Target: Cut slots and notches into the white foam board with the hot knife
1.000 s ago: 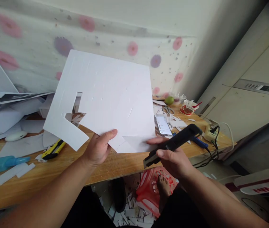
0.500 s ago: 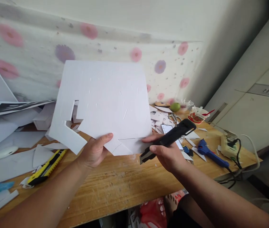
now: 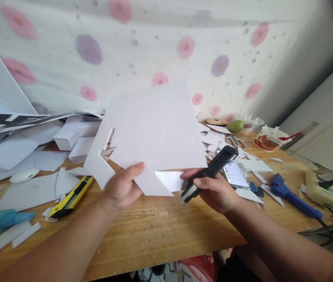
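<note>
My left hand (image 3: 128,184) is closed on the lower edge of a white foam board (image 3: 154,133), thumb on its face. The board is raised above the table and tilted, with a notch cut into its left side and several short slits on its face. A black utility knife (image 3: 210,172) with its blade pointing down-left is gripped in my right hand (image 3: 213,188). That hand's fingers also touch a small cut section (image 3: 172,179) at the board's lower right corner, which sits bent back behind a gap. How far it is still attached I cannot tell.
A yellow utility knife (image 3: 71,197) and white offcuts (image 3: 27,192) lie on the wooden table (image 3: 154,231) at left. To the right are a phone (image 3: 235,172), a blue glue gun (image 3: 294,196), scissors (image 3: 237,141), a paper bowl (image 3: 272,138) and a power strip (image 3: 321,188).
The lower right corner section has bent back from the board, opening a gap along the cut. The board tips further back, and the view has shifted left and down.
</note>
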The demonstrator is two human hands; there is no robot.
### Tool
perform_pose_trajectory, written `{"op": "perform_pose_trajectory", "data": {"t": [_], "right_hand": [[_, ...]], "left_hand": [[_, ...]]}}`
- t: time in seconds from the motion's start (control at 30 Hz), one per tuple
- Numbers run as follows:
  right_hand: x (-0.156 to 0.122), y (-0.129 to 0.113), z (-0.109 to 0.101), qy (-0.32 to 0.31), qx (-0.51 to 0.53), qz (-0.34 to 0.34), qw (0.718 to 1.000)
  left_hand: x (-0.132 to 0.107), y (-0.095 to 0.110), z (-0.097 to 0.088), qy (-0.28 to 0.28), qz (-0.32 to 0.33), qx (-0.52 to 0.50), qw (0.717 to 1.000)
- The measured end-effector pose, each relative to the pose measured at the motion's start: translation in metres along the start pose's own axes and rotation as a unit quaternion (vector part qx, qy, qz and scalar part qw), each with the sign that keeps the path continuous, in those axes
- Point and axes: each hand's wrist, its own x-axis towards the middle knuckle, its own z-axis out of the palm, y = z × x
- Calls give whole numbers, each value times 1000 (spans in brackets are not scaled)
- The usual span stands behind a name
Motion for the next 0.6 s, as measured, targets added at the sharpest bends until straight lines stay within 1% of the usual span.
{"op": "perform_pose_trajectory", "data": {"t": [0.17, 0.3, 0.47, 0.53, 0.6], "right_hand": [[-7, 2, 1, 43, 2, 12, 999], [-15, 2, 8, 82, -2, 8, 997], [-19, 3, 18, 188, 3, 4, 982], [-18, 4, 16, 239, 11, -15, 971], [-16, 5, 8, 287, -3, -27, 958]], "left_hand": [[-3, 1, 4, -16, -16, -6, 1000], [-7, -2, 4, -37, -40, -13, 998], [-9, -3, 5, -45, -40, -22, 998], [-8, 1, 3, -48, -54, -20, 997], [-6, 7, 0, -47, -58, -19, 997]]}}
